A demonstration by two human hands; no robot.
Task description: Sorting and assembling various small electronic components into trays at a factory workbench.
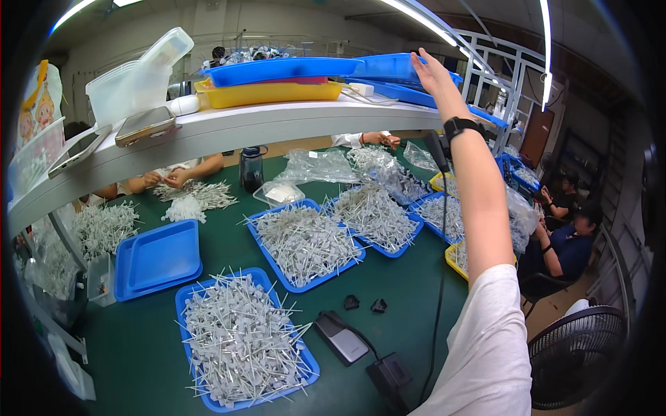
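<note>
My right hand [430, 73] is raised to the overhead shelf [229, 128], its fingers on the edge of a stack of blue trays [388, 68] lying there. A black watch sits on that wrist. Whether the fingers grip the tray I cannot tell. My left hand is not in view. Below, on the green table [229, 243], a blue tray [243, 340] heaped with small grey stemmed parts lies nearest me. A second heaped tray [305, 243] lies behind it, and an empty blue tray [158, 258] is at the left.
The shelf also carries a yellow tray [267, 93], clear plastic boxes [135, 80] and two phones [142, 125]. More heaped trays, plastic bags and a dark bottle [251, 168] fill the far table. Other people's hands work across the table; seated people and a fan [579, 353] are at right.
</note>
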